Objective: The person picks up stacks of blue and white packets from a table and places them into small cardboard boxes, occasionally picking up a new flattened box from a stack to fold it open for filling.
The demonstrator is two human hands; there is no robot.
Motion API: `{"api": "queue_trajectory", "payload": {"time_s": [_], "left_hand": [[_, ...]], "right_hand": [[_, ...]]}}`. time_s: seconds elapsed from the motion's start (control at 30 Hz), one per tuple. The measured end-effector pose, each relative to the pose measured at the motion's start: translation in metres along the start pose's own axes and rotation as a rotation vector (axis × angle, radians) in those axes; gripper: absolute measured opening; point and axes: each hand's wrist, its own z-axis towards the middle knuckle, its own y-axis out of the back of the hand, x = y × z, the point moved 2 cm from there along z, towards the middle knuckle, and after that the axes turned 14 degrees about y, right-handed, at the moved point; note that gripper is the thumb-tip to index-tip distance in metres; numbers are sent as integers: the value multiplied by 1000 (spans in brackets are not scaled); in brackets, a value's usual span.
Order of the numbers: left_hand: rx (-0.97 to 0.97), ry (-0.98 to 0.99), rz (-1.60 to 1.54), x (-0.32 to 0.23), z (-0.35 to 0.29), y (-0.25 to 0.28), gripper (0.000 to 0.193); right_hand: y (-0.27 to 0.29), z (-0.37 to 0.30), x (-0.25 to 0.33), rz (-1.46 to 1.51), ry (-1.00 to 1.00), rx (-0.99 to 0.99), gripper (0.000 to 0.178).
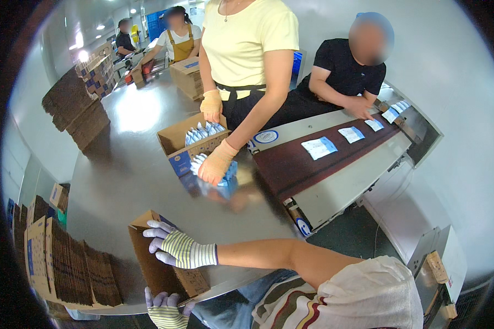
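Observation:
A small open cardboard box [158, 267] sits at the near edge of the steel table, its brown inside facing up. My right hand [180, 247], in a striped glove with lilac fingertips, reaches across the box with its fingers stretched apart near the far end. At the near end, my left hand [169, 312], gloved alike, has its fingers and thumb about the box's edge; the lower part of this hand is cut off by the picture's rim. No contents show in the part of the box I can see.
Flattened cartons [74, 268] stand stacked at left. Opposite, a co-worker's gloved hand [218, 163] grips blue-white sachets beside a partly filled box [173, 143]. A conveyor [291, 170] carries sachets [319, 148] at right; another person's hand [359, 107] touches one.

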Motion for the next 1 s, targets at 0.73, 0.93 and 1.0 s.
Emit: {"api": "queue_trajectory", "payload": {"time_s": [0.73, 0.93, 1.0], "left_hand": [[-471, 202, -89, -10, -8, -28, 29], [-409, 332, -214, -4, -19, -43, 31], [-400, 329, -213, -5, -19, -41, 30]], "right_hand": [[-4, 6, 1, 126, 4, 30, 11], [-8, 7, -1, 117, 19, -16, 11], [-11, 4, -3, 117, 9, -26, 11]]}}
